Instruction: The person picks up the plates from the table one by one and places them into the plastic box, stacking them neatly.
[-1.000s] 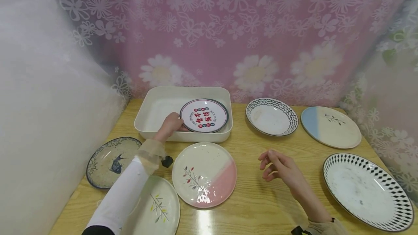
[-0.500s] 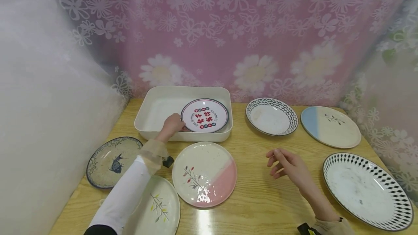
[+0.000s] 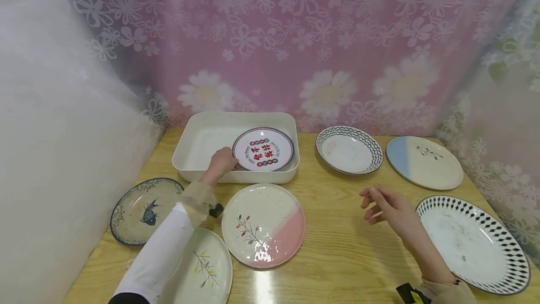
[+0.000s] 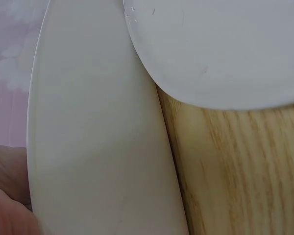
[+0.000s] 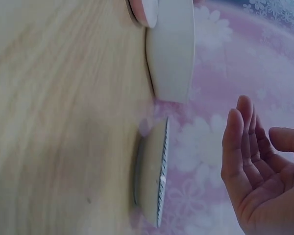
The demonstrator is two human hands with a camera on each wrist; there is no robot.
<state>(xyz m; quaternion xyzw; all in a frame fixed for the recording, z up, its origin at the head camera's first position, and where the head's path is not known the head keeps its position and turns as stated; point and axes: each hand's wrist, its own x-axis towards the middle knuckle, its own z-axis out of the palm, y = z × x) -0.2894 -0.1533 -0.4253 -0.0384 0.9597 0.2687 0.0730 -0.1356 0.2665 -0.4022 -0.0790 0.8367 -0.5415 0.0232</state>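
Note:
My left hand (image 3: 222, 161) reaches over the near wall of a white plastic bin (image 3: 198, 144). Its fingers pinch the left rim of a round white plate (image 3: 262, 149) with red lettering and a dark edge, which lies tilted inside; the fingertips are partly hidden. In the left wrist view, the bin's wall (image 4: 98, 137) covers most of the hand, leaving some fingers (image 4: 7, 210) at the left. My right hand (image 3: 390, 212) hovers above the table with loosely bent fingers, holding nothing, left of an oval plate (image 3: 468, 247) with black diamonds. The right wrist view shows its palm (image 5: 264, 196).
A pink-and-cream plate (image 3: 263, 224) stands before the bin. Nearer left lie a fish plate (image 3: 143, 210) and a plate with a yellow-leaf twig (image 3: 206, 266), partly under my left arm. A wavy-rimmed plate (image 3: 349, 150) and a blue-and-cream plate (image 3: 426, 162) sit back right.
My right hand has drifted right, toward the diamond-rimmed plate. The lettered plate has shifted and turned slightly in the bin, while my left hand stays at its rim.

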